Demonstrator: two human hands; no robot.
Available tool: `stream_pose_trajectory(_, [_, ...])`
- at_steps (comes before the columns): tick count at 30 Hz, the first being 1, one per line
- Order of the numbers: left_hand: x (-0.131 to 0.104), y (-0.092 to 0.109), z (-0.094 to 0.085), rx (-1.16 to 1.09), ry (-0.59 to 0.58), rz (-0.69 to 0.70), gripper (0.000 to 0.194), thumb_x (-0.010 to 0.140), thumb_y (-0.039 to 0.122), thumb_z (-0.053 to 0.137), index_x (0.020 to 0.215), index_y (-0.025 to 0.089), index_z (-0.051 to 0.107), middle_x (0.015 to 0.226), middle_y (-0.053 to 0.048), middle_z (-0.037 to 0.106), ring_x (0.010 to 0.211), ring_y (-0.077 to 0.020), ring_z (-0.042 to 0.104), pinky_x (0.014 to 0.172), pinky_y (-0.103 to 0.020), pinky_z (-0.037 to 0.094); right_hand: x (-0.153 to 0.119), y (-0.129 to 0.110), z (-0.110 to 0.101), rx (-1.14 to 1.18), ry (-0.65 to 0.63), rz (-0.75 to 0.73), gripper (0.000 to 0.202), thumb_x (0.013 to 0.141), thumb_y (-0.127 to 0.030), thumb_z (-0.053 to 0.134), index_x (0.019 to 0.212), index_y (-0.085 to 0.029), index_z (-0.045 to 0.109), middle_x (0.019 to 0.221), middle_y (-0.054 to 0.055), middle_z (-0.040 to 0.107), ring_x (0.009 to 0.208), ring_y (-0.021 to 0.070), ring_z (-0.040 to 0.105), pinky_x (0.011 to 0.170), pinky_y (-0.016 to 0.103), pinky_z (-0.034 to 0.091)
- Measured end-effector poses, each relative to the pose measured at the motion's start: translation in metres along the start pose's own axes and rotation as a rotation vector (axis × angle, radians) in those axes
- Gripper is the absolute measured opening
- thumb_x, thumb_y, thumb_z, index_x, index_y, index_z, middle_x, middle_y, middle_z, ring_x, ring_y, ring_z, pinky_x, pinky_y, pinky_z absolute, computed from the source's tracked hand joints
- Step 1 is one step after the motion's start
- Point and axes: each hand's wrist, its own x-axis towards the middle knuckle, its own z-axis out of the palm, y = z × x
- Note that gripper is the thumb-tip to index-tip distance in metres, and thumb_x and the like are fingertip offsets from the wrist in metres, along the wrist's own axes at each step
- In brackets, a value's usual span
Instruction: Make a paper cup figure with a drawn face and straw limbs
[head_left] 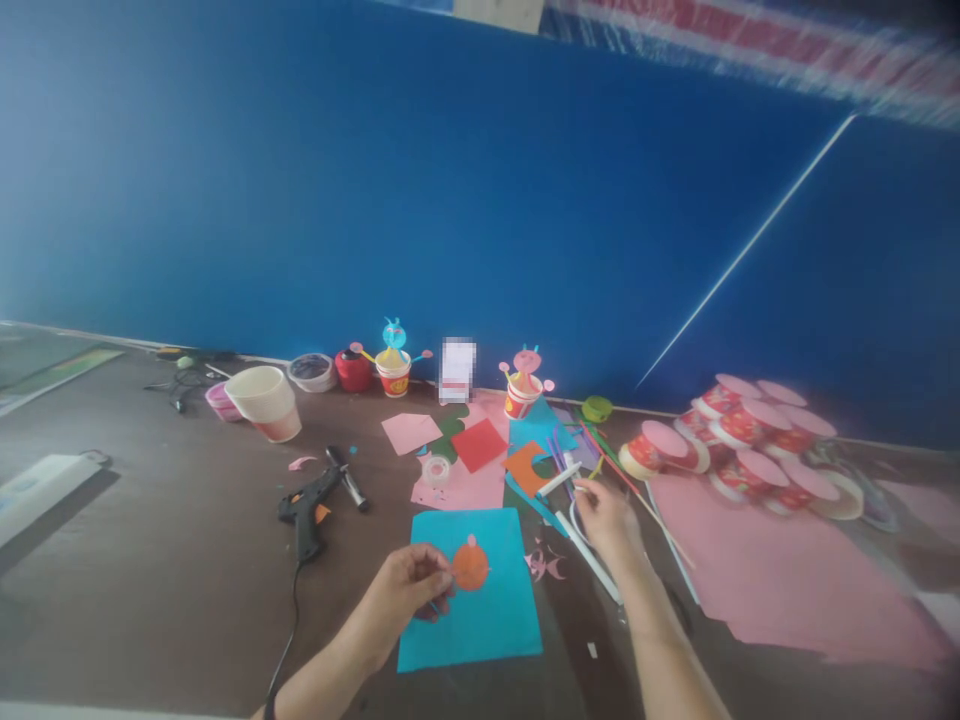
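- Orange paper disc [471, 570] with a pink tip at its top, low centre of the frame, over a blue sheet [499, 635]; hard to tell whether touching it.
- Left hand [409, 585] of the two hands, low and just left of centre, with thumb and fingers pinched together on the disc's left edge.
- Right hand [609, 520], lower right of centre, fingers curled beside a white stick [560, 479]; cannot tell whether grasping or released.
- Pink paper scraps [546, 563] just right of the blue sheet, near a longer white stick [589, 557].
- Above the sheet, mid-frame: orange paper [523, 463] with a cut-out, red paper square [480, 445], tape roll [447, 470], pink square [411, 433].
- Left of centre: black glue gun [306, 520], cord trailing down to the lower edge.
- Farther up, against a blue wall [375, 180]: two cups with paper figures, one blue-headed [395, 380], one pink-headed [523, 402].
- Toward the right edge: piled red cups [750, 425] topped with pink discs, near pink sheets [795, 560] on the brown tabletop [187, 600].
- Far left: pale box [52, 490].
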Motion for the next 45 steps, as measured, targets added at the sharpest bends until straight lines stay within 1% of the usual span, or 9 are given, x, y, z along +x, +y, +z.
stream_pose_trajectory(5, [-0.004, 0.0, -0.001, -0.018, 0.015, 0.03, 0.025, 0.064, 0.033, 0.073, 0.07, 0.014, 0.058, 0.065, -0.002, 0.066, 0.055, -0.0108, 0.055, 0.054, -0.023, 0.041, 0.021, -0.019, 0.028, -0.161, -0.081, -0.115, 0.032, 0.078, -0.014, 0.049, 0.101, -0.018, 0.071, 0.087, 0.011, 0.071, 0.086, 0.0242, 0.062, 0.077, 0.031, 0.042])
stream_pose_trajectory(10, [0.005, -0.009, 0.002, -0.023, 0.022, 0.026, 0.022, 0.063, 0.03, 0.072, 0.069, 0.013, 0.06, 0.066, -0.005, 0.068, 0.055, -0.0126, 0.058, 0.055, -0.024, 0.042, 0.023, -0.019, 0.04, -0.266, -0.08, -0.14, 0.031, 0.072, -0.009, 0.052, 0.092, -0.019, 0.073, 0.078, 0.011, 0.071, 0.077, 0.0235, 0.062, 0.068, 0.03, 0.041])
stream_pose_trajectory(14, [0.011, -0.009, 0.009, -0.007, -0.023, 0.009, 0.025, 0.062, 0.033, 0.073, 0.07, 0.013, 0.06, 0.068, -0.006, 0.069, 0.058, -0.0139, 0.059, 0.055, -0.024, 0.042, 0.011, -0.015, 0.031, -0.276, -0.013, -0.159, 0.032, 0.078, -0.01, 0.049, 0.098, -0.021, 0.071, 0.083, 0.009, 0.07, 0.08, 0.0226, 0.06, 0.073, 0.03, 0.041])
stream_pose_trajectory(18, [0.014, -0.002, 0.015, -0.016, -0.036, -0.018, 0.03, 0.06, 0.037, 0.076, 0.07, 0.014, 0.06, 0.072, -0.006, 0.07, 0.059, -0.0143, 0.06, 0.057, -0.025, 0.043, -0.022, 0.004, 0.005, -0.25, 0.096, -0.151, 0.033, 0.085, -0.017, 0.043, 0.107, -0.021, 0.067, 0.088, 0.008, 0.069, 0.082, 0.0229, 0.059, 0.078, 0.033, 0.041])
stream_pose_trajectory(23, [0.016, 0.004, 0.021, -0.031, -0.094, -0.012, 0.031, 0.062, 0.04, 0.075, 0.071, 0.014, 0.061, 0.073, -0.005, 0.069, 0.061, -0.0139, 0.06, 0.058, -0.024, 0.042, -0.051, 0.031, -0.014, -0.232, 0.131, -0.165, 0.032, 0.085, -0.016, 0.04, 0.101, -0.017, 0.067, 0.083, 0.008, 0.069, 0.077, 0.0228, 0.059, 0.074, 0.034, 0.044])
stream_pose_trajectory(30, [0.012, 0.007, 0.03, -0.006, -0.089, 0.001, 0.036, 0.065, 0.048, 0.073, 0.066, 0.014, 0.061, 0.064, -0.006, 0.068, 0.061, -0.0149, 0.06, 0.058, -0.024, 0.041, -0.038, 0.042, -0.003, -0.25, 0.064, -0.238, 0.033, 0.08, -0.008, 0.043, 0.099, -0.017, 0.068, 0.079, 0.007, 0.065, 0.075, 0.0222, 0.057, 0.073, 0.033, 0.044])
stream_pose_trajectory(37, [0.004, 0.006, 0.023, 0.016, -0.035, -0.02, 0.035, 0.06, 0.045, 0.077, 0.066, 0.015, 0.06, 0.06, -0.004, 0.067, 0.059, -0.0137, 0.059, 0.055, -0.023, 0.039, -0.038, 0.046, 0.002, -0.249, 0.079, -0.223, 0.036, 0.084, -0.011, 0.04, 0.112, -0.012, 0.063, 0.085, 0.011, 0.063, 0.082, 0.0243, 0.056, 0.077, 0.036, 0.044])
stream_pose_trajectory(42, [0.005, 0.001, 0.02, -0.025, -0.036, -0.033, 0.039, 0.06, 0.044, 0.077, 0.078, 0.016, 0.057, 0.066, -0.001, 0.066, 0.059, -0.0138, 0.06, 0.057, -0.024, 0.042, -0.041, 0.043, 0.002, -0.224, 0.024, -0.232, 0.038, 0.082, -0.009, 0.038, 0.107, -0.018, 0.066, 0.082, 0.008, 0.063, 0.08, 0.0219, 0.057, 0.075, 0.033, 0.045])
stream_pose_trajectory(45, [0.006, -0.002, 0.02, -0.05, -0.049, -0.009, 0.039, 0.062, 0.043, 0.076, 0.082, 0.016, 0.057, 0.068, -0.001, 0.066, 0.061, -0.0134, 0.059, 0.057, -0.024, 0.042, -0.031, 0.038, -0.003, -0.22, 0.048, -0.189, 0.039, 0.082, -0.013, 0.038, 0.11, -0.017, 0.065, 0.084, 0.009, 0.063, 0.084, 0.0228, 0.057, 0.078, 0.033, 0.044])
